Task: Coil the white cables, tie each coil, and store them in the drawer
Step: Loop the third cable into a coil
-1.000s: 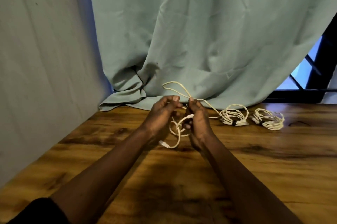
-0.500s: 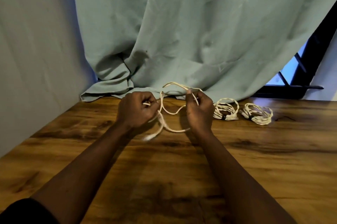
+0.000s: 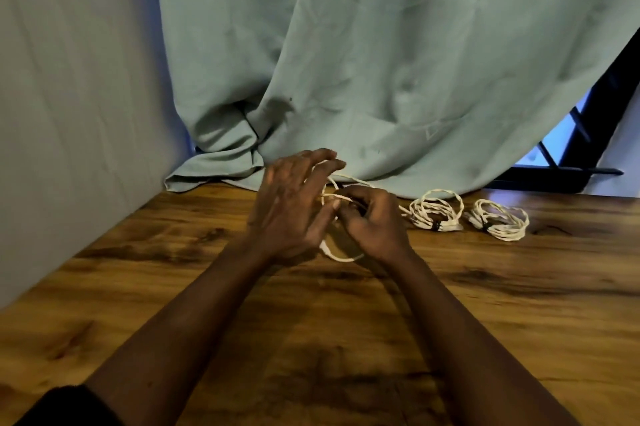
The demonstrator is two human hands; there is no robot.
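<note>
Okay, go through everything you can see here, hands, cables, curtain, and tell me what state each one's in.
Left hand: open, fingers straight and spread, touching the cable.
Right hand: fingers curled, pinching the cable.
Cable: partly looped, untied, between both hands.
Near coil: wound, bound with a dark tie, lying on the table.
Far coil: wound, tied, lying on the table.
Curtain: hanging, hem bunched on the table.

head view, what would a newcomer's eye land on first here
The two hands meeting mid-frame above the wooden table: the left hand with fingers spread, the right hand pinching a loose white cable that loops between them. Just to their right lie the nearer coil and the farther coil, each bound with a dark tie. Behind hangs a pale green curtain, its hem bunched on the table's far edge.
</note>
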